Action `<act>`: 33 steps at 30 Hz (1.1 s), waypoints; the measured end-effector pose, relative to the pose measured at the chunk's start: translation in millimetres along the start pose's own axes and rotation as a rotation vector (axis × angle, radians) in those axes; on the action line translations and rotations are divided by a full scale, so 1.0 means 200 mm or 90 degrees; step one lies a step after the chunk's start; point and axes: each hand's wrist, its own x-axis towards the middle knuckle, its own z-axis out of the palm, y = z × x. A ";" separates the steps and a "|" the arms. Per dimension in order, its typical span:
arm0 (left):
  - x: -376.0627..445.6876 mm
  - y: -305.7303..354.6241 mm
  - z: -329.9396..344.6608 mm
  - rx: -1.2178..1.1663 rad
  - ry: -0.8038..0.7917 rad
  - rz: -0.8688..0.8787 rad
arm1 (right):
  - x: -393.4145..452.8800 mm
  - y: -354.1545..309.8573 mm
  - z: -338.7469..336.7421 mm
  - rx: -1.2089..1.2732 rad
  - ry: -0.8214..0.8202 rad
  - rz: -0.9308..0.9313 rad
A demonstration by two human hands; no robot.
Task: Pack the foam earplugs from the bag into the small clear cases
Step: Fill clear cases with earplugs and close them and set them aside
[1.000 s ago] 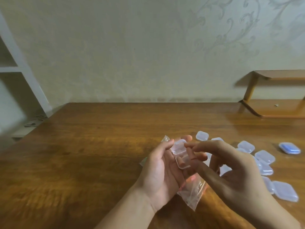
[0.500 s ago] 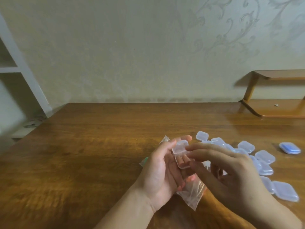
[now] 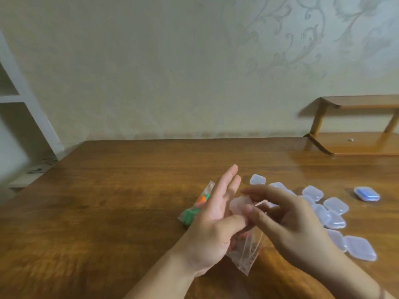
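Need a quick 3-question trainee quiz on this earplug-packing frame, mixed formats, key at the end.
1. True or false: the bag of green and orange earplugs lies on the table to the left of the left hand.
2. Multiple choice: the small clear case being worked on is A) on the shelf, B) between the two hands, C) on the floor.
3. Fill in: the loose clear cases lie to the ___ of the right hand.

Key: 1 true; 2 B; 3 right.
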 end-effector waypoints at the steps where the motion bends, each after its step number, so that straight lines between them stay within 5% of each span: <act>1: 0.00 0.00 0.00 0.045 0.003 0.027 | 0.01 -0.01 0.00 0.048 0.031 0.021; 7: 0.00 -0.02 0.03 0.415 0.152 0.259 | 0.04 0.01 -0.07 0.208 0.090 0.122; 13: 0.05 -0.06 0.07 0.444 0.228 0.338 | 0.01 -0.01 -0.12 -0.071 0.114 -0.015; 19: 0.19 -0.10 0.21 0.499 0.184 0.354 | 0.02 0.00 -0.31 -0.143 0.141 -0.004; 24: 0.41 -0.15 0.54 0.680 0.088 0.212 | 0.00 0.18 -0.65 -0.248 0.200 0.027; 28: 0.63 -0.26 0.78 0.765 -0.031 0.101 | -0.01 0.43 -0.97 -0.358 0.283 0.157; 33: 0.87 -0.41 0.94 0.826 -0.050 0.031 | -0.03 0.68 -1.16 -0.445 0.291 0.303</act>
